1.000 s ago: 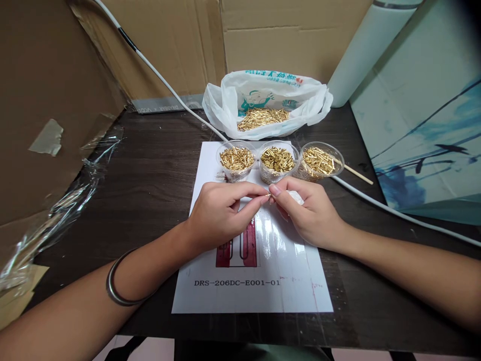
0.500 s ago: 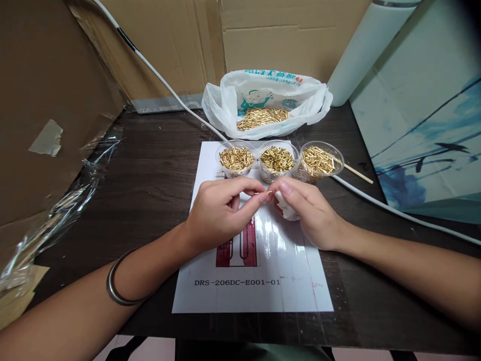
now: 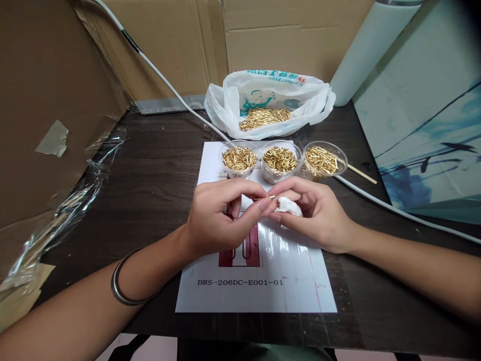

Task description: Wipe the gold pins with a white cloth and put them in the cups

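Observation:
Between the thumb and forefinger of my left hand (image 3: 221, 215) is a thin gold-coloured metal pin (image 3: 272, 197). My right hand (image 3: 326, 215) is closed around a crumpled white tissue (image 3: 288, 206), its fingertips meeting those of the left hand at the pin. Both hands are above a white printed sheet (image 3: 259, 300). Just beyond them stand three clear plastic cups holding similar small gold pins: a left cup (image 3: 240, 175), a middle cup (image 3: 277, 177) and a right cup (image 3: 340, 156). Part of the pin is hidden by my fingers.
Behind the cups, a white plastic bag (image 3: 221, 111) holds a heap of gold pins. A wooden stick (image 3: 363, 174) lies by the right cup. A white cable (image 3: 169, 86) crosses the dark table (image 3: 150, 170). Cardboard (image 3: 165, 55) walls the back, and a white cylinder (image 3: 370, 55) leans at right.
My right hand has turned, its thumb dropping from above the tissue to below it, and more tissue shows. My left hand still pinches the pin. The whole view has shifted slightly.

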Motion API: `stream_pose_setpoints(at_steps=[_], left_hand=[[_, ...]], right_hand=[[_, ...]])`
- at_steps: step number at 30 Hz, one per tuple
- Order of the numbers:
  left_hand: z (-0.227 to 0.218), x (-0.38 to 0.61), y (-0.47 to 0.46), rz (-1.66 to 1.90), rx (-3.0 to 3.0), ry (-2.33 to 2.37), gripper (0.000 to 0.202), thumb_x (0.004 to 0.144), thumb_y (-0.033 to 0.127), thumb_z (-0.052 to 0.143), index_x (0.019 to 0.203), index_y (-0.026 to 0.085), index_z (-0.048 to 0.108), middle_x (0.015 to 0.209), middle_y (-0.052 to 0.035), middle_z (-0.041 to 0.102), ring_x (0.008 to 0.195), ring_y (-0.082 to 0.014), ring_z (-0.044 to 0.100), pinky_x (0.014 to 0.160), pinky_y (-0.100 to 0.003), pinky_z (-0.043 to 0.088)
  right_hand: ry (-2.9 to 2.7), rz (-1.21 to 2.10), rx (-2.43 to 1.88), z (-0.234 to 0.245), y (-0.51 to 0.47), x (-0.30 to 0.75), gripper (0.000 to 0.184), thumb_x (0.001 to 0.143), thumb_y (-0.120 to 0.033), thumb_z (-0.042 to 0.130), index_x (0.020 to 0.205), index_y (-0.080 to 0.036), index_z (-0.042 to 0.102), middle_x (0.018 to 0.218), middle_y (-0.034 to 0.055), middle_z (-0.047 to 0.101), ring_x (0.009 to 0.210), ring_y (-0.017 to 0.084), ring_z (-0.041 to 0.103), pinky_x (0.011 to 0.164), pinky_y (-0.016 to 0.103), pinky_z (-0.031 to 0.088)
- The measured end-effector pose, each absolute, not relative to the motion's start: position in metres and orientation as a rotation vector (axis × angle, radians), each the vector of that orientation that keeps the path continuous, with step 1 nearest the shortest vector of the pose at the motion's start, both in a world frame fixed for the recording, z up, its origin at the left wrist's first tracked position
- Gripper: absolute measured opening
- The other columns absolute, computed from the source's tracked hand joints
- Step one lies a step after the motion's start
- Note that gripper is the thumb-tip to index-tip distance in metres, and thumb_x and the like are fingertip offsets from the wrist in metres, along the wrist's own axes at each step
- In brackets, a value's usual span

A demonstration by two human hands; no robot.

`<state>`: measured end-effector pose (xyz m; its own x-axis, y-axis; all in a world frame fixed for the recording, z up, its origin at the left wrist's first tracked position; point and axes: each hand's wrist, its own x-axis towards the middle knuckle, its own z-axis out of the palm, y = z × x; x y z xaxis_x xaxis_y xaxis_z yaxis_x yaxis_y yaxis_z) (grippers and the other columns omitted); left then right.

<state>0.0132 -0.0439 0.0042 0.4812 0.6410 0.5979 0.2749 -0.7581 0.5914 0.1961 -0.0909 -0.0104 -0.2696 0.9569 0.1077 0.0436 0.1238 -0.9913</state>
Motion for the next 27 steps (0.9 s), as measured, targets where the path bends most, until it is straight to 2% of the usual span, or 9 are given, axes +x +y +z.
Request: stream_pose_setpoints(at_steps=[3, 7, 10, 12, 14, 16, 21, 24, 27], left_hand=[[0.004, 0.013, -0.044, 1.175, 2.321, 0.732, 0.005, 0.071, 0.018, 0.065, 0.075, 0.016, 0.065, 0.062, 0.0009, 0.065, 0.046, -0.0055, 0.049, 0.044, -0.019, 0.039], [0.005, 0.013, -0.044, 1.167, 2.325, 0.724, 0.004, 0.072, 0.017, 0.065, 0.076, 0.016, 0.064, 0.063, 0.0015, 0.064, 0.045, -0.0048, 0.047, 0.044, -0.019, 0.038], [0.006, 0.013, -0.044, 1.175, 2.322, 0.731, 0.004, 0.072, 0.017, 0.065, 0.076, 0.016, 0.064, 0.062, 0.002, 0.063, 0.045, -0.0044, 0.046, 0.044, -0.019, 0.037], [0.006, 0.014, -0.044, 1.189, 2.312, 0.738, 0.004, 0.072, 0.016, 0.065, 0.075, 0.015, 0.064, 0.062, 0.0019, 0.063, 0.045, -0.0042, 0.045, 0.044, -0.019, 0.037], [0.005, 0.014, -0.044, 1.2, 2.307, 0.731, 0.004, 0.072, 0.016, 0.065, 0.076, 0.015, 0.064, 0.061, 0.0022, 0.063, 0.044, -0.0038, 0.045, 0.043, -0.018, 0.036], [0.005, 0.015, -0.044, 1.192, 2.317, 0.717, 0.004, 0.072, 0.017, 0.065, 0.076, 0.015, 0.065, 0.06, 0.0027, 0.062, 0.043, -0.0036, 0.043, 0.043, -0.018, 0.036], [0.004, 0.016, -0.043, 1.17, 2.363, 0.645, 0.004, 0.071, 0.015, 0.065, 0.074, 0.013, 0.065, 0.059, 0.0018, 0.062, 0.043, -0.003, 0.042, 0.042, -0.017, 0.034], [0.004, 0.017, -0.043, 1.154, 2.395, 0.636, 0.005, 0.071, 0.015, 0.064, 0.075, 0.013, 0.066, 0.06, 0.0018, 0.062, 0.043, -0.0028, 0.042, 0.042, -0.017, 0.034], [0.005, 0.017, -0.043, 1.131, 2.416, 0.645, 0.005, 0.073, 0.018, 0.063, 0.073, 0.014, 0.066, 0.057, 0.0026, 0.061, 0.043, -0.0028, 0.04, 0.043, -0.017, 0.034]], right_hand=[[-1.547, 1.21, -0.998, -0.01, -0.088, 0.196, 0.017, 0.071, -0.011, 0.065, 0.086, -0.018, 0.065, 0.087, 0.0023, 0.067, 0.082, 0.011, 0.062, 0.074, 0.025, 0.049], [-1.615, 1.197, -0.97, -0.008, -0.085, 0.2, 0.016, 0.076, -0.015, 0.062, 0.089, -0.022, 0.069, 0.092, 0.0019, 0.067, 0.093, 0.012, 0.061, 0.083, 0.026, 0.048], [-1.582, 1.306, -0.985, -0.007, -0.085, 0.202, 0.021, 0.084, -0.022, 0.054, 0.101, -0.022, 0.066, 0.08, 0.0003, 0.066, 0.077, 0.008, 0.061, 0.069, 0.021, 0.049], [-1.568, 1.383, -0.983, -0.007, -0.086, 0.202, 0.026, 0.089, -0.027, 0.045, 0.108, -0.021, 0.062, 0.074, -0.0007, 0.061, 0.064, 0.005, 0.055, 0.056, 0.017, 0.044], [-1.564, 1.434, -0.987, -0.007, -0.086, 0.203, 0.029, 0.091, -0.03, 0.041, 0.109, -0.019, 0.06, 0.071, -0.001, 0.056, 0.058, 0.004, 0.047, 0.051, 0.016, 0.039], [-1.557, 1.468, -0.998, -0.006, -0.086, 0.204, 0.027, 0.091, -0.031, 0.042, 0.107, -0.018, 0.059, 0.071, -0.0012, 0.052, 0.059, 0.004, 0.043, 0.052, 0.017, 0.036], [-1.646, 1.446, -1.048, -0.003, -0.083, 0.209, 0.021, 0.083, -0.021, 0.052, 0.103, -0.015, 0.056, 0.082, 0.0004, 0.054, 0.072, 0.007, 0.045, 0.064, 0.02, 0.035], [-1.65, 1.472, -1.018, -0.003, -0.082, 0.21, 0.01, 0.081, -0.014, 0.05, 0.088, -0.013, 0.058, 0.073, -0.0016, 0.049, 0.067, 0.006, 0.042, 0.06, 0.019, 0.033], [-1.594, 1.528, -0.983, -0.005, -0.082, 0.209, 0.011, 0.082, -0.011, 0.046, 0.079, -0.013, 0.056, 0.065, -0.0029, 0.044, 0.06, 0.005, 0.038, 0.055, 0.019, 0.029]])
